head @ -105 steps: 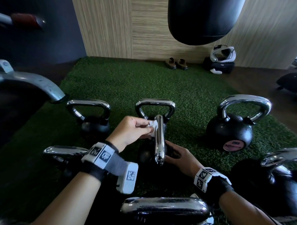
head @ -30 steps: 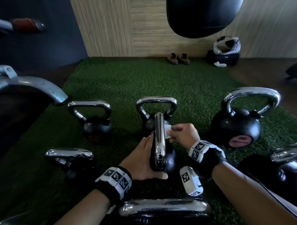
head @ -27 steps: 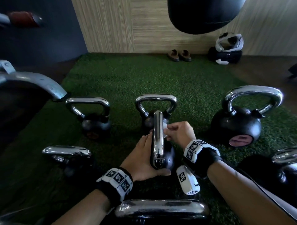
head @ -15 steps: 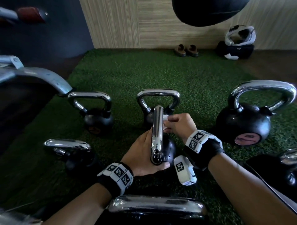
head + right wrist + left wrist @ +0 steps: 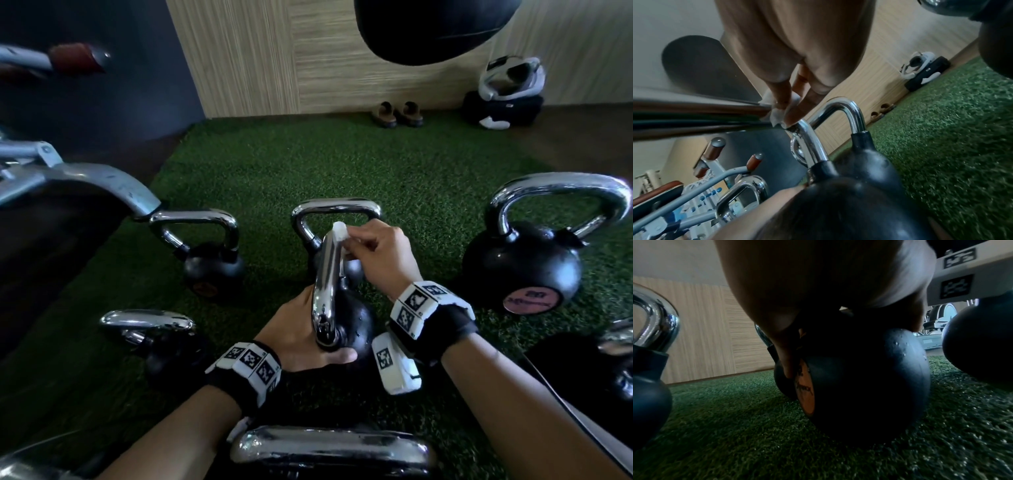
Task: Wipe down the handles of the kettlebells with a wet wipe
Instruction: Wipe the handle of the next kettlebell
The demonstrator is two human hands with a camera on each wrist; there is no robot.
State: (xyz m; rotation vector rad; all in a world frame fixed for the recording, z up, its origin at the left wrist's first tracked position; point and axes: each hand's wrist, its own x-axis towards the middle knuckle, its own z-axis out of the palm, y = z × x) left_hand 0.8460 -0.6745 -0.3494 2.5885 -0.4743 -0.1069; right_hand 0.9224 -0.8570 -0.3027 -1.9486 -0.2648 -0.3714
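Judging from how things lie, the job is somewhere in the middle: one handle is under the wipe, and nothing in the views shows which of the other kettlebells are already clean, so I cannot tell how many remain.

The green turf mat (image 5: 394, 164) carries everything. From the centre kettlebell, the largest kettlebell (image 5: 524, 267) stands at about 3 o'clock, well apart; a medium one (image 5: 214, 263) stands at 10 o'clock, another (image 5: 337, 209) just behind at 12 o'clock, one (image 5: 150, 322) at 9 o'clock, and one handle (image 5: 329, 447) shows at 6 o'clock at the bottom edge. A further dark bell (image 5: 609, 363) sits at 4 o'clock, half out of view.

The centre kettlebell (image 5: 352, 322) stands on the mat with its chrome handle (image 5: 327, 274) end-on to the head camera. The left hand (image 5: 301, 335) cups the ball from its left side, palm against it, thumb along the near side; the fingers look fairly straight, pressing to steady it. The right hand (image 5: 380, 260) pinches the white wet wipe (image 5: 340, 236) against the far top bend of that handle; the right wrist view shows thumb and fingers closed on the wipe at the curve. The near end and the left leg look still to be covered, in my judgement.

No containers are in view; no wipe packet can be seen.
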